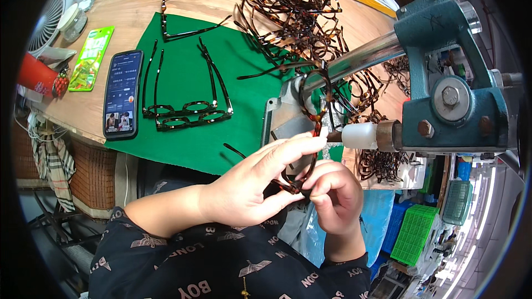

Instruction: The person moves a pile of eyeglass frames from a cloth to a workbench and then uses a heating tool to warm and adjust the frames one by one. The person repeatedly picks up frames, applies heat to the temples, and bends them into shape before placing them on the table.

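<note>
The left hand (257, 180) grasps 1 dark tortoiseshell eyeglass frame (318, 115), its fingers laid along the rim and its thumb below, toward the near end. The held frame stands on edge between the 2 hands, running from the fingers toward the far side. 1 temple arm juts left from its far end, and the tip of what looks like its other arm shows beyond the left hand. The right hand (338, 196) is curled, its thumb and forefinger pinching the frame's near end.

Left to right, there is 1 fan (49, 25), 1 lidded jar (73, 25), 1 red object (40, 75), 1 green packet (91, 58) and 1 phone (119, 91) with a lit screen. On the green cloth (166, 155) are 3 frames: 1 far frame (164, 22), partly over the wooden table (141, 0), and 2 near frames (223, 115) set close together, overlapping. Farther right lies a large heap of frames (291, 8), too tangled to count. At right stands 1 teal machine (415, 113) with 1 white cylinder (359, 135) on its left; whether the held frame touches its dark tip, I cannot tell. On the near right is 1 bright green crate (414, 233).
</note>
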`<act>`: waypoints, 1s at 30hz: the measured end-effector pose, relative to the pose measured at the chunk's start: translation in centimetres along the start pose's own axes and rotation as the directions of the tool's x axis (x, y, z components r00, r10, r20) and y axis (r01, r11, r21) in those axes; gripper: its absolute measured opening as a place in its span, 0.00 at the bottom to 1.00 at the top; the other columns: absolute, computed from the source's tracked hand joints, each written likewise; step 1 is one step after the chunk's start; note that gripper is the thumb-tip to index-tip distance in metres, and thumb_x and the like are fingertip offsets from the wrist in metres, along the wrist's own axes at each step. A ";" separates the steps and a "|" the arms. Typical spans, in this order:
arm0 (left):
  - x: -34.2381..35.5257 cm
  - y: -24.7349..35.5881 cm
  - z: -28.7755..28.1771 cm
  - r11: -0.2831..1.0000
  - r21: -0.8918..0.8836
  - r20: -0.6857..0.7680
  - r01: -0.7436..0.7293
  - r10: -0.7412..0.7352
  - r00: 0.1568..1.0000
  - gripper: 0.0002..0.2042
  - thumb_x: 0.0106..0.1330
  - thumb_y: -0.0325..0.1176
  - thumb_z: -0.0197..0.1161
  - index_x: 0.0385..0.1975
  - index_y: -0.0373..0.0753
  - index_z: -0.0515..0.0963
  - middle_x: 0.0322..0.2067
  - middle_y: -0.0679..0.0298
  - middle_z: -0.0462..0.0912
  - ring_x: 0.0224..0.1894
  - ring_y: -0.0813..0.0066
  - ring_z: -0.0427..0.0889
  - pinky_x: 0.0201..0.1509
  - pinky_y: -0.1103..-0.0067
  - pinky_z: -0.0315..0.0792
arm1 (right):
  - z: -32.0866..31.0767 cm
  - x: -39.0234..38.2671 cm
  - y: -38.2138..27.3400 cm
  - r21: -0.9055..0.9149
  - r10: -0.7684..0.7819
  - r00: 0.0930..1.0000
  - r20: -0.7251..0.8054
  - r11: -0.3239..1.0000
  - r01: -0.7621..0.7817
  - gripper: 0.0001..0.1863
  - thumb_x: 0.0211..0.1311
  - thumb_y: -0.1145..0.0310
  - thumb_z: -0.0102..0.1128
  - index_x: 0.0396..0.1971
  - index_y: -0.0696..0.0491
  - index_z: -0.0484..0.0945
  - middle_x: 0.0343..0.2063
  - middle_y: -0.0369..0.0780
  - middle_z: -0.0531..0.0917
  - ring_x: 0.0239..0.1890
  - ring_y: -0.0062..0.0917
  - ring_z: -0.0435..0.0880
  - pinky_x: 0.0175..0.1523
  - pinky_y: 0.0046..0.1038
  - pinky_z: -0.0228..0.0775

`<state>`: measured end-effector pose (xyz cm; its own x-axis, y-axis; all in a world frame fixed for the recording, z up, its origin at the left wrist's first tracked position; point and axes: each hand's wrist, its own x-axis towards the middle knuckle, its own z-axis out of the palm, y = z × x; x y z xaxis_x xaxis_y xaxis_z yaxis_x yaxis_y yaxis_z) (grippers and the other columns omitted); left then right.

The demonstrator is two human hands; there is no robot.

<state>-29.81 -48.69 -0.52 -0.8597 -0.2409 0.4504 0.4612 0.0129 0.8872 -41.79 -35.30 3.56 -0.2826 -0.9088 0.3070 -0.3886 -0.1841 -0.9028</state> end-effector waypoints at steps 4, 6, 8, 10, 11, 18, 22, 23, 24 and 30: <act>0.1 1.1 -0.7 0.978 0.202 -0.024 -0.051 0.056 0.998 0.34 0.50 0.17 0.59 0.60 0.37 0.56 0.61 0.51 0.57 0.56 0.66 0.66 0.36 0.84 0.69 | 0.4 0.8 -0.3 -0.200 -0.086 0.995 0.042 0.975 0.092 0.05 0.50 0.79 0.58 0.27 0.56 0.72 0.28 0.41 0.77 0.33 0.33 0.76 0.39 0.30 0.69; 0.2 1.4 -0.6 0.973 0.227 -0.031 -0.045 0.054 0.998 0.33 0.49 0.18 0.59 0.59 0.37 0.57 0.60 0.51 0.58 0.54 0.64 0.67 0.38 0.82 0.68 | 0.5 0.9 -0.3 -0.245 -0.106 0.993 0.048 0.963 0.114 0.06 0.49 0.79 0.59 0.27 0.56 0.72 0.27 0.41 0.77 0.32 0.33 0.76 0.38 0.30 0.69; 0.2 1.3 -0.4 0.971 0.233 -0.044 -0.049 0.060 0.997 0.33 0.49 0.18 0.58 0.59 0.37 0.58 0.59 0.51 0.60 0.53 0.59 0.66 0.42 0.77 0.65 | 0.6 1.0 -0.6 -0.301 -0.106 0.993 0.051 0.947 0.116 0.07 0.49 0.79 0.60 0.27 0.56 0.72 0.27 0.40 0.77 0.32 0.34 0.77 0.38 0.30 0.69; 0.2 1.3 -0.2 0.974 0.219 -0.048 -0.052 0.064 0.997 0.33 0.48 0.20 0.57 0.59 0.37 0.56 0.56 0.53 0.65 0.60 0.46 0.60 0.61 0.61 0.56 | 0.6 1.0 -0.8 -0.323 -0.105 0.994 0.040 0.940 0.112 0.07 0.48 0.79 0.60 0.28 0.56 0.73 0.27 0.40 0.77 0.32 0.34 0.77 0.38 0.30 0.69; 0.2 1.2 -0.2 0.970 0.233 -0.049 -0.069 0.083 0.995 0.34 0.48 0.20 0.57 0.59 0.37 0.56 0.56 0.53 0.65 0.60 0.46 0.60 0.61 0.61 0.56 | 0.6 1.0 -0.8 -0.334 -0.104 0.994 0.035 0.936 0.110 0.07 0.48 0.79 0.60 0.28 0.56 0.73 0.27 0.40 0.77 0.32 0.34 0.77 0.38 0.30 0.69; 0.6 1.4 -0.4 0.973 0.219 -0.052 -0.075 0.089 0.995 0.34 0.49 0.18 0.57 0.60 0.37 0.56 0.56 0.51 0.64 0.59 0.49 0.62 0.61 0.65 0.57 | 0.4 0.9 -0.6 -0.291 -0.109 0.994 0.030 0.950 0.113 0.09 0.45 0.80 0.62 0.28 0.57 0.74 0.27 0.40 0.77 0.32 0.32 0.77 0.37 0.29 0.70; 0.6 1.1 -0.4 0.987 0.139 -0.052 -0.078 0.086 0.995 0.32 0.50 0.19 0.60 0.58 0.33 0.58 0.59 0.47 0.60 0.61 0.54 0.62 0.62 0.68 0.55 | -0.1 0.9 -0.3 -0.211 -0.085 0.995 0.052 0.973 0.095 0.10 0.43 0.82 0.63 0.28 0.58 0.74 0.28 0.40 0.78 0.33 0.30 0.78 0.38 0.28 0.70; 0.6 1.0 -0.4 0.988 0.136 -0.047 -0.079 0.086 0.995 0.32 0.50 0.19 0.60 0.58 0.33 0.58 0.59 0.47 0.60 0.61 0.54 0.62 0.62 0.68 0.55 | -0.1 0.8 -0.2 -0.186 -0.067 0.996 0.059 0.979 0.077 0.10 0.43 0.83 0.63 0.28 0.58 0.74 0.28 0.40 0.78 0.33 0.30 0.78 0.39 0.28 0.70; 0.6 1.0 -0.4 0.988 0.131 -0.040 -0.079 0.085 0.996 0.32 0.50 0.19 0.60 0.58 0.33 0.58 0.59 0.47 0.60 0.61 0.55 0.62 0.62 0.68 0.56 | 0.0 0.7 -0.4 -0.063 0.042 0.999 0.012 0.997 -0.041 0.09 0.44 0.83 0.62 0.27 0.58 0.74 0.28 0.40 0.79 0.34 0.29 0.78 0.40 0.27 0.70; 0.2 0.7 0.3 0.998 -0.066 -0.003 0.013 -0.013 1.000 0.35 0.50 0.16 0.60 0.60 0.36 0.54 0.61 0.48 0.55 0.61 0.60 0.62 0.51 0.77 0.68 | -0.2 -0.1 -0.3 0.311 0.282 0.959 0.012 0.911 -0.271 0.08 0.45 0.85 0.60 0.26 0.59 0.74 0.28 0.41 0.79 0.35 0.26 0.78 0.44 0.25 0.68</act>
<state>-29.71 -48.39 0.18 -0.8649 -0.2437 0.4388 0.4638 -0.0538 0.8843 -41.85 -35.04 3.86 -0.3699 -0.9283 0.0367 -0.0043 -0.0378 -0.9993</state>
